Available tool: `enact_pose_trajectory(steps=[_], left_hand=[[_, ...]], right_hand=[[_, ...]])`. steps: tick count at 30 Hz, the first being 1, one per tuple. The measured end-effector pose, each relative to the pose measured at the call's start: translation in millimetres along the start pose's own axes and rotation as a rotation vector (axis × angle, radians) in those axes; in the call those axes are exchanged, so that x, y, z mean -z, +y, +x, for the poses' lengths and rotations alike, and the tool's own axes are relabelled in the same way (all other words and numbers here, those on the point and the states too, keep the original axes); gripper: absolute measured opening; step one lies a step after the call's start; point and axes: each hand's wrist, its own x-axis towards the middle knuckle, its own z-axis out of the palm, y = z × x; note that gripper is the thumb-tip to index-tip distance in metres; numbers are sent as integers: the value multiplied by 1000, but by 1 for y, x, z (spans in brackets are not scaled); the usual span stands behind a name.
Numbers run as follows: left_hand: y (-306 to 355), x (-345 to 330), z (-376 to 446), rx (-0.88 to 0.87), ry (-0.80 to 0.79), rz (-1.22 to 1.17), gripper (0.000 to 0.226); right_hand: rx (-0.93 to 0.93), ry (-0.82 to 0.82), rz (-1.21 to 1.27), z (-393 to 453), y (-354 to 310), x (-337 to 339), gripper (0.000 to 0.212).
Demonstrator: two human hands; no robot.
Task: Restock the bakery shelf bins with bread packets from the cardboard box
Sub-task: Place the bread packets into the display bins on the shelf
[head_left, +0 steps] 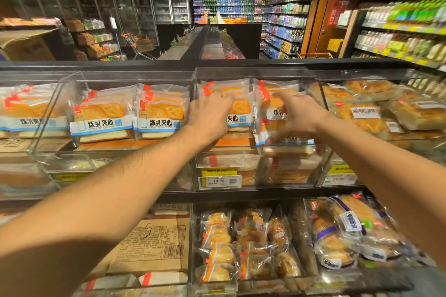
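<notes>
both bare arms reach forward into the clear plastic shelf bin (255,72) at the middle of the upper shelf. the left hand (210,113) lies palm down on the left stack of clear-wrapped toast bread packets with blue and white label bands (237,113), its fingers bent over the top packets, though whether they pinch one i cannot tell. the right hand (299,116) has its fingers spread apart and curving over the right stack in the same bin, and it is blurred, so a grip cannot be judged. the bin just to the left holds two more rows of the same packets (159,113), standing tilted with labels facing out. a yellow and white price tag (219,177) sits on the bin's front edge. the brown cardboard box with printed label and barcode (154,246) lies in the lower shelf's left compartment, beside round buns in clear wrappers (219,243).
</notes>
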Motion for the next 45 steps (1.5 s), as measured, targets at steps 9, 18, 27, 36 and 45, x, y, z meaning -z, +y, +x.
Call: enact_pose_trajectory(steps=[9,18,27,36,45], left_hand=[[15,2,2,52,32,-36,39],[21,-7,4,77,-36,-106,32],[23,-9,1,104,-179,-328,14],[25,-6,-6,81,-154,-403,12],[28,-5,-16,63,-223,-412,37]], right_hand=[[3,144,-201,-3,5,-6,77],[-98,484,-435,4,4,-22,78],[-173,365,-173,-5,-4,-22,82],[-175,300,-117,-3,-11,-25,73],[-94,220,16,-26,-2,-19,56]])
